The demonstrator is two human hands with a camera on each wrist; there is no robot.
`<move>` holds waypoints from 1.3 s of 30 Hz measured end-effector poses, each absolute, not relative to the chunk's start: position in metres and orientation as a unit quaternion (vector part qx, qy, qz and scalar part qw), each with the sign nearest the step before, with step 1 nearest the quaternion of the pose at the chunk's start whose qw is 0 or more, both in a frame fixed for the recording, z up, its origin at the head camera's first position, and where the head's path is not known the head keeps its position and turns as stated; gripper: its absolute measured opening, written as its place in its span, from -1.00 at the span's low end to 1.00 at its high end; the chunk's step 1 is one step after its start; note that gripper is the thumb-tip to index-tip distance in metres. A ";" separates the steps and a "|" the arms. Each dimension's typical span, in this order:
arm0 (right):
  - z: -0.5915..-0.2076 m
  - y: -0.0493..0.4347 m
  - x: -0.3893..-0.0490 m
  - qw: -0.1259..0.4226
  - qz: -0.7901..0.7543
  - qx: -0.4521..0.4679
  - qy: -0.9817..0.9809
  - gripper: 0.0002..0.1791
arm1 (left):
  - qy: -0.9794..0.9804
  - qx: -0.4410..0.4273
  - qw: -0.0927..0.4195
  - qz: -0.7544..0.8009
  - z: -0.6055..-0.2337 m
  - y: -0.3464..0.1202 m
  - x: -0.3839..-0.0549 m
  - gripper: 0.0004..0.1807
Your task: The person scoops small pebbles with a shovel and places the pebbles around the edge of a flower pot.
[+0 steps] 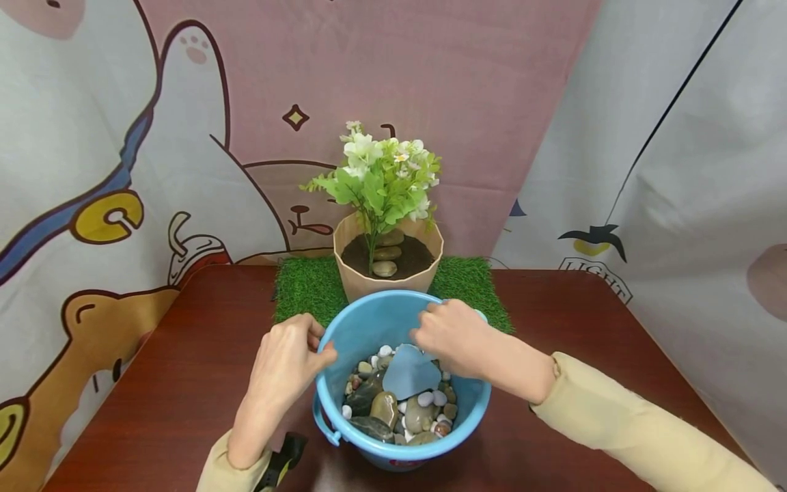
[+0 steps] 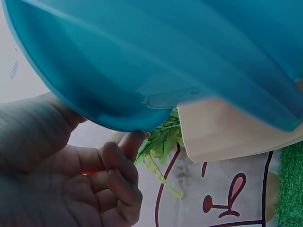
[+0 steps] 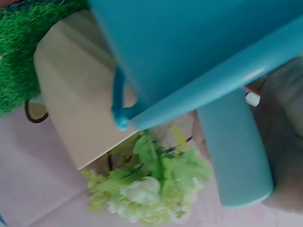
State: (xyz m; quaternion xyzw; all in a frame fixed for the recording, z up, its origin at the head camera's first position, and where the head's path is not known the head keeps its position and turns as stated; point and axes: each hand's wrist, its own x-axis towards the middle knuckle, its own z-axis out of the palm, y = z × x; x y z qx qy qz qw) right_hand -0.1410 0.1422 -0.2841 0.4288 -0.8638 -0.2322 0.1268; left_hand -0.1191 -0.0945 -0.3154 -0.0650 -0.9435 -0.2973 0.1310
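Note:
A light blue bucket [image 1: 384, 318] stands at the near middle of the table, with pebbles and larger stones [image 1: 384, 408] in its bottom. My left hand [image 1: 287, 357] pinches its left rim, thumb over the inner side and fingers outside, as the left wrist view also shows. Inside the bucket, my right hand [image 1: 458, 338] grips a small blue shovel [image 1: 410, 372] by its handle. The flat blade tilts down over the stones. In the right wrist view, the thick handle [image 3: 236, 156] sticks out past the bucket's rim, beside the palm; the fingers are mostly hidden.
Just behind the bucket, a beige flowerpot [image 1: 375, 287] stands on a green turf mat [image 1: 470, 290]. It holds dark soil, stacked stones [image 1: 385, 269] and a white-flowered plant [image 1: 384, 178]. The bucket's handle [image 1: 326, 424] hangs at its left side. A printed cloth [image 1: 430, 68] rises behind the table.

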 end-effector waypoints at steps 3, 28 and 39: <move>-0.282 0.143 -0.150 0.085 -0.241 0.441 -0.860 -0.83 | -0.944 -0.064 0.132 -0.296 -0.316 -0.095 -0.119 -0.89; -0.308 0.140 -0.179 -0.063 -0.052 0.523 -0.848 -0.82 | -0.942 -0.069 0.132 -0.300 -0.315 -0.095 -0.119 -0.89; -0.309 0.141 -0.184 -0.091 -0.012 0.523 -0.847 -0.85 | -0.942 -0.067 0.132 -0.302 -0.316 -0.095 -0.120 -0.89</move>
